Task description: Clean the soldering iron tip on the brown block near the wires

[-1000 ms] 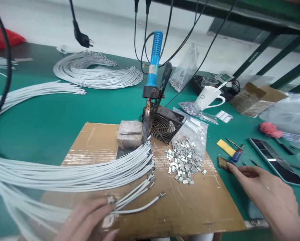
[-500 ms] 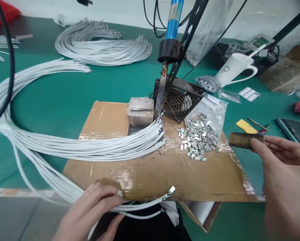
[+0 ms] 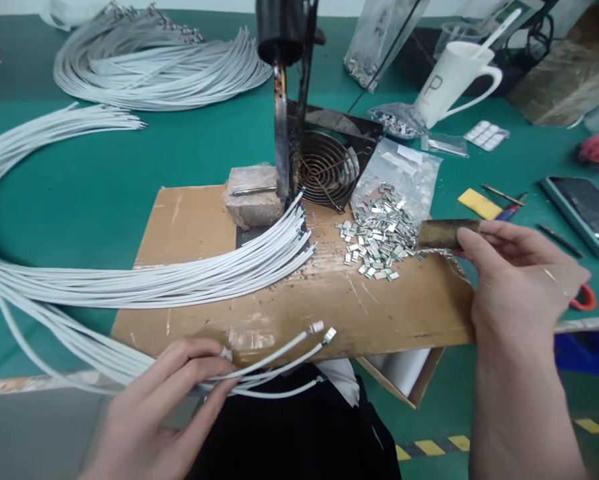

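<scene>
Left hand (image 3: 164,393) pinches a few white wires (image 3: 279,353) with capped ends at the cardboard's (image 3: 189,220) front edge. Big wire bundle (image 3: 204,277) waits uncapped near the soldering iron (image 3: 281,120). Clip pile (image 3: 377,237) remains. Right hand (image 3: 517,280) grips a brown stick (image 3: 442,233).

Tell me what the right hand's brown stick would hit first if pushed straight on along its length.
Probably the pile of metal clips: the brown stick in the right hand points left at it, though its height above the cardboard is unclear.

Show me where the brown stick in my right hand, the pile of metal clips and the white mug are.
brown stick (image 3: 442,233), head view, bare middle of its shaft
metal clips (image 3: 379,237), head view, pile's centre
white mug (image 3: 447,80), head view, its side
</scene>
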{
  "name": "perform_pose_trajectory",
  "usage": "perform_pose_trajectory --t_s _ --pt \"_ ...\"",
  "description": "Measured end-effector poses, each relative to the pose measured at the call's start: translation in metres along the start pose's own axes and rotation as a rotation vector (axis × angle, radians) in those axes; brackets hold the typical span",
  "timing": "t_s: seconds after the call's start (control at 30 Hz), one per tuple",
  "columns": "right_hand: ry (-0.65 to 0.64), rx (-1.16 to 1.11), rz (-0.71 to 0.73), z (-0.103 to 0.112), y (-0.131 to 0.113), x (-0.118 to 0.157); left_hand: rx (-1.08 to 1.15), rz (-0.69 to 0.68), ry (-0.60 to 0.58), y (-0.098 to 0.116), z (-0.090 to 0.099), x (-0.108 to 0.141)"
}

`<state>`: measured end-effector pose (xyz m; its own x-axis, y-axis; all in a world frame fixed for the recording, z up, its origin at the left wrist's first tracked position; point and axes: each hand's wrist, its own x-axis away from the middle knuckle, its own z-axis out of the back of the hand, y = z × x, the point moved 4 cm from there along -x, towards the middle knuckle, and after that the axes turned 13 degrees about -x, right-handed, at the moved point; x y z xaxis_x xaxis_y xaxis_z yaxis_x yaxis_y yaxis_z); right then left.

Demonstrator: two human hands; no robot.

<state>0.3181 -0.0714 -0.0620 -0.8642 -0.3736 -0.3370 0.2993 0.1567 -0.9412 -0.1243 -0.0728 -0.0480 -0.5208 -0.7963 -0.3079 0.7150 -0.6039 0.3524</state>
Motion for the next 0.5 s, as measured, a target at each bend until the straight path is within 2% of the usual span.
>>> perform_pose_trajectory --t_s 0.23,0.5 --pt "-0.013 -0.101 -0.006 -0.002 0.004 0.000 -0.036 -0.033 -0.047 -0.013 0.005 0.002" --pt "0.000 -0.214 -0.160 -0.007 -0.005 0.000 -0.032 -0.015 0.021 0.002 0.007 -0.002"
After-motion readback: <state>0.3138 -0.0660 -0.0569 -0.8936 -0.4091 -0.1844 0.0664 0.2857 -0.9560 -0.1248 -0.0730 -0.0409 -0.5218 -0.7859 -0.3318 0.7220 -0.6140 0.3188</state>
